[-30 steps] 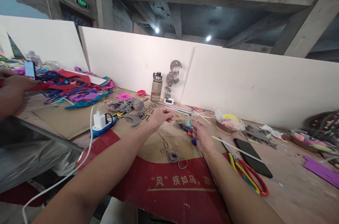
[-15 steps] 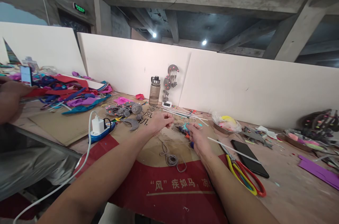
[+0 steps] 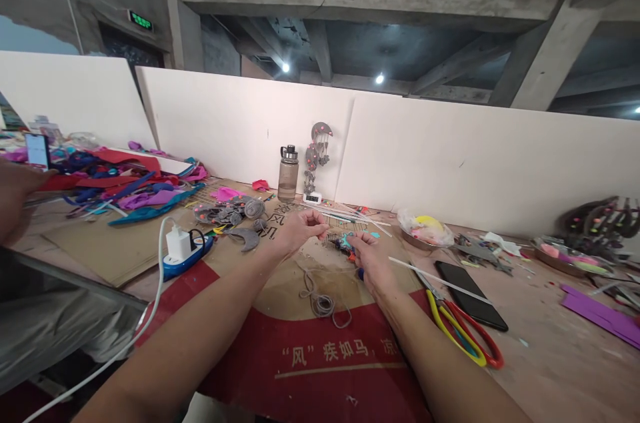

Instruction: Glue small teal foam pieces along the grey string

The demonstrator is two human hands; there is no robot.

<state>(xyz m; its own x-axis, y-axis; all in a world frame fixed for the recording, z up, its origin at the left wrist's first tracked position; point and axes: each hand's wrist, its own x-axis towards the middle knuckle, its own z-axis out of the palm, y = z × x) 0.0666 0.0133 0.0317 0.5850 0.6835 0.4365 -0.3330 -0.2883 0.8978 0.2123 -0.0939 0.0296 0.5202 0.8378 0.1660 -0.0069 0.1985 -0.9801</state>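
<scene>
My left hand is closed in a pinch over the brown cardboard, and whatever sits between the fingertips is too small to make out. Just to its right, my right hand has thumb and fingers closed on a small turquoise star-shaped piece. Dark blue and orange bits show around that piece, partly hidden by the fingers. Below both hands lies a loose coil of grey cord, one strand running up towards the hands. Grey felt pieces with pink dots and a grey crescent rest left of my left hand.
Scissors and a black phone lie right of my right arm. A blue power strip with a white cable is at left. A bottle stands behind. A co-worker's hand is at far left, near colourful scraps.
The view has turned slightly, so most things sit a little further left. My two hands keep nearly the same pinched poses. The co-worker's hand at far left has shifted towards the edge.
</scene>
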